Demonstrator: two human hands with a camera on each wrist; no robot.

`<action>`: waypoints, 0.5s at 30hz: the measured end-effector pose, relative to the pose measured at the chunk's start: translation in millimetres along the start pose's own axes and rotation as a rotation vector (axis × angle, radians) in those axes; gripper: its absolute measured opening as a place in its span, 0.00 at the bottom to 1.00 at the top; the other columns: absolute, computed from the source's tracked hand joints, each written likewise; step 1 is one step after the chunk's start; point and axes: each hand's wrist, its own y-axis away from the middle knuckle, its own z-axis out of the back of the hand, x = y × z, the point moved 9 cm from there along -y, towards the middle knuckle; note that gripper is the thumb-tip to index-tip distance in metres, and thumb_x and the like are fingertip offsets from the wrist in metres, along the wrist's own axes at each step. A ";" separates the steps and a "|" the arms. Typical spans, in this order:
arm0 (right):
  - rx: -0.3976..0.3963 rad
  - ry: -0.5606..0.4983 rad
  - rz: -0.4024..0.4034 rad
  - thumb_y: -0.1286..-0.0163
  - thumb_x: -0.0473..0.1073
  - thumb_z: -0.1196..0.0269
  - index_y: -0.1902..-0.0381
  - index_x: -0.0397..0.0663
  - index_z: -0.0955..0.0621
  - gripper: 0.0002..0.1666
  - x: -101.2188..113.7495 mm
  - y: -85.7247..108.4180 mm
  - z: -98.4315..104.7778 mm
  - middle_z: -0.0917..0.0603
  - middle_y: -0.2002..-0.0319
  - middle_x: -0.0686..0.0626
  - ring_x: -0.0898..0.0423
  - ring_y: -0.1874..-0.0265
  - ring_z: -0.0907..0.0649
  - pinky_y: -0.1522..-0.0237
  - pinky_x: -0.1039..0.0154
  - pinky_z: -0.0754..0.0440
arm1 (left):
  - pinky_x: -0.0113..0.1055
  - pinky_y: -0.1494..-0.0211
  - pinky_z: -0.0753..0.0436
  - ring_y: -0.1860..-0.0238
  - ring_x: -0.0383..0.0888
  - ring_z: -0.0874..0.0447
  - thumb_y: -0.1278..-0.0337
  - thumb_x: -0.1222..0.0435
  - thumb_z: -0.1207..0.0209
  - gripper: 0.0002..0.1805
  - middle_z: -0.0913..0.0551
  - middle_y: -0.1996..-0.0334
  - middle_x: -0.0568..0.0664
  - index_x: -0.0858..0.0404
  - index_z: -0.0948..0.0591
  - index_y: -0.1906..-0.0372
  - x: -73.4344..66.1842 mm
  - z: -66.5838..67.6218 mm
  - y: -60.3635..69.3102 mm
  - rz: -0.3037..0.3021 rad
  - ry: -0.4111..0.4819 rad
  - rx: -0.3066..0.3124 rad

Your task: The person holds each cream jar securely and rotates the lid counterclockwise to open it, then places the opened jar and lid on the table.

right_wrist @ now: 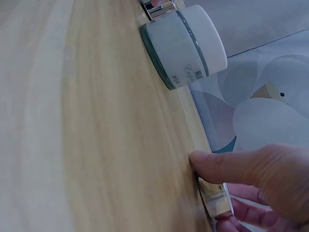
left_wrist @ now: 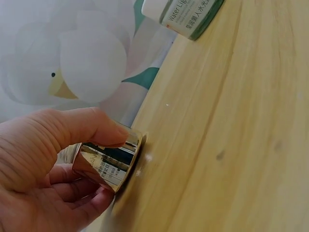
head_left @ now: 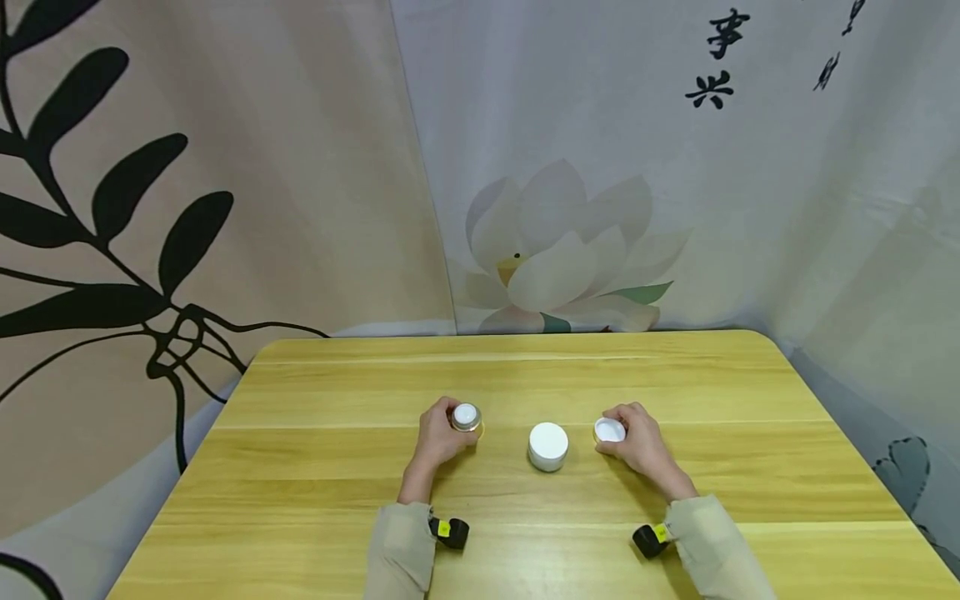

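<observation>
My left hand (head_left: 437, 435) grips a small shiny gold cream jar (left_wrist: 113, 162) standing on the table, thumb on one side and fingers on the other. Its white top shows in the head view. On the right, my right hand (head_left: 641, 440) pinches a shallow gold lid (right_wrist: 214, 195) between thumb and fingers, down at the table surface. The white inside of this lid faces up. Between the two hands stands a larger cream jar (head_left: 548, 447) with a white lid and a pale green body, touched by neither hand.
A light wooden table (head_left: 315, 508) carries everything, its far edge against a hanging curtain (head_left: 322, 167) printed with leaves and a lotus. On each wrist sits a black camera, the left camera (head_left: 450, 533) and the right camera (head_left: 649, 541).
</observation>
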 end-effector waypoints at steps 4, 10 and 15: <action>-0.001 -0.002 0.004 0.57 0.35 0.25 0.58 0.35 0.20 0.26 1.0 -0.1 0.4 0.24 0.62 0.42 0.47 0.63 0.24 0.58 0.51 0.25 | 0.48 0.51 0.23 0.57 0.56 0.22 0.71 0.74 0.30 0.27 0.21 0.60 0.61 0.72 0.25 0.57 -0.3 -0.1 -1.1 0.001 -0.015 0.005; 0.001 -0.001 0.011 0.56 0.35 0.25 0.57 0.34 0.21 0.27 2.0 0.1 -0.3 0.24 0.61 0.41 0.46 0.62 0.23 0.57 0.50 0.25 | 0.51 0.47 0.27 0.50 0.60 0.28 0.70 0.71 0.28 0.40 0.26 0.51 0.65 0.76 0.32 0.43 -13.8 -2.6 1.3 -0.027 -0.101 0.037; 0.011 -0.004 0.001 0.55 0.35 0.26 0.55 0.33 0.21 0.27 0.0 0.9 -2.4 0.25 0.60 0.40 0.46 0.62 0.24 0.57 0.49 0.25 | 0.54 0.39 0.35 0.41 0.60 0.37 0.70 0.64 0.28 0.46 0.32 0.42 0.64 0.73 0.34 0.38 -48.9 -6.0 7.2 -0.226 -0.236 -0.022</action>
